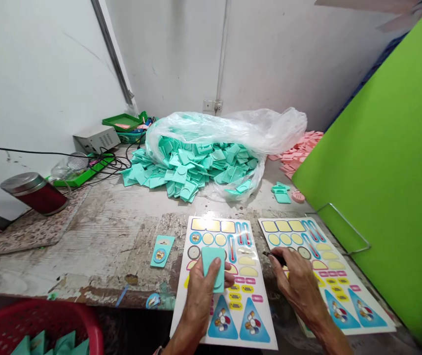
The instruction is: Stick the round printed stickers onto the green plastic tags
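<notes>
– Teal plastic tag in the left hand, yes? Where is it sitting?

– On the left sticker sheet, near the middle, flat against the printed circles and thermometers.

– And the fingers on that hand?

– The thumb lies along the tag's face, pressing down. The other fingers curl together around its right edge, not spread.

– Right hand?

– Thumb and forefinger pinch a black tool. Its end points left, above the right sticker sheet. The fingers hide most of it, so I can't tell exactly what it is. The other fingers are curled in close.

– What's around them?

– A second tag with a round badge on it lies on the worn wooden table, just left of the left sheet. A loose round sticker sits at the table's front edge. Farther back, a clear plastic bag spills a heap of teal tags. A few teal pieces lie beside a pink piece, with more pink pieces behind them.

– Anything lower down?

– A red basket holding teal tags, at bottom left.
</notes>
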Motion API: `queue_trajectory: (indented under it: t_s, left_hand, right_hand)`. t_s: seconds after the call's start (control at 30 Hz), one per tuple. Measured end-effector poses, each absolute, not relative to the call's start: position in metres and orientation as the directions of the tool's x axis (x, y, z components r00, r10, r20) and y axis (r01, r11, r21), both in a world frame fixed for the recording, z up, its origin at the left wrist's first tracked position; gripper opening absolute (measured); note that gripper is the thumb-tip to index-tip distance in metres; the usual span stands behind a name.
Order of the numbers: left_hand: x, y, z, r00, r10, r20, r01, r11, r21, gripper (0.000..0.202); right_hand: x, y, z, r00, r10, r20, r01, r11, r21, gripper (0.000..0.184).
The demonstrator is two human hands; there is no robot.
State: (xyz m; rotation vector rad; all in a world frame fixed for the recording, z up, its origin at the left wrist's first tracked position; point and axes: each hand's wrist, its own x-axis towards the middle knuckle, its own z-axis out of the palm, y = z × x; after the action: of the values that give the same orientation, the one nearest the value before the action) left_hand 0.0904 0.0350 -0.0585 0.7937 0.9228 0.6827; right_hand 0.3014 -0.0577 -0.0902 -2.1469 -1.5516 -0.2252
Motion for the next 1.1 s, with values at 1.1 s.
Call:
queue_trajectory:
  t_s: [1.1]
  left_hand:
    - [0.149, 0.044, -0.076, 0.465, 0.772, -0.434, -0.080, 0.525, 0.847, 0.050]
  right_hand:
    - [0.321, -0.025, -0.085, 0.253, 0.852, 0.459, 0.826, 0.056, -0.561, 0.019]
